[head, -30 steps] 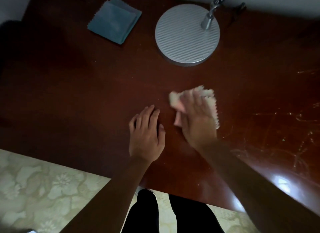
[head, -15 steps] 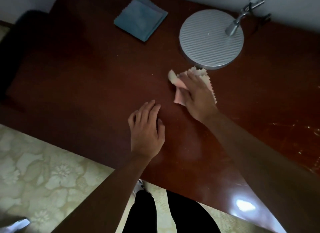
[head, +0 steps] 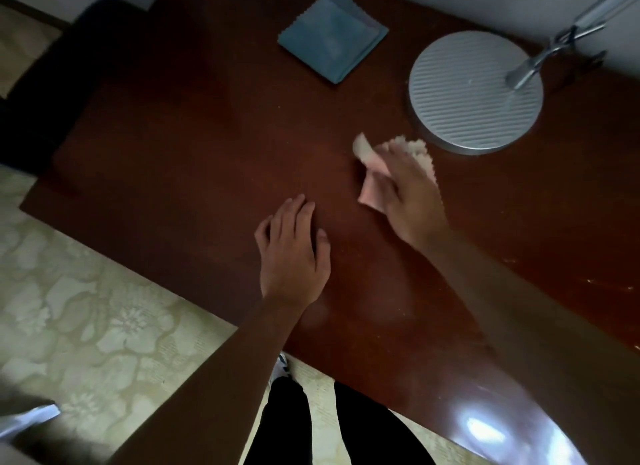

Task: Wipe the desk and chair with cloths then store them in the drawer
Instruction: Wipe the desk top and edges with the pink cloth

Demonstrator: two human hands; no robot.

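Head view, two voices.

A: What lies in front of the person?

B: A dark reddish-brown desk (head: 207, 146) seen from above, its near edge running diagonally from left to lower right. Below it, pale floral flooring (head: 86, 319) and the person's dark trouser legs (head: 287, 426).

A: Where are the hands?

B: Both are over the middle of the desk. The left hand (head: 292, 253) rests flat on the wood, palm down, fingers straight and close together, holding nothing. The right hand (head: 408, 194), further back and to the right, presses down on a pink cloth (head: 372, 191) with its fingers spread over it. The cloth lies crumpled on the desk, one corner curled up at the left and a zigzag edge showing past the fingertips.

A: Anything else on the desk?

B: A folded blue cloth (head: 332, 38) lies flat near the far edge, well apart from both hands. To the right stands a round ribbed silver lamp base (head: 474, 90) with a metal arm (head: 561, 45) rising from it; the pink cloth is just beside its near rim. A dark chair (head: 45, 83) stands at the left end of the desk.
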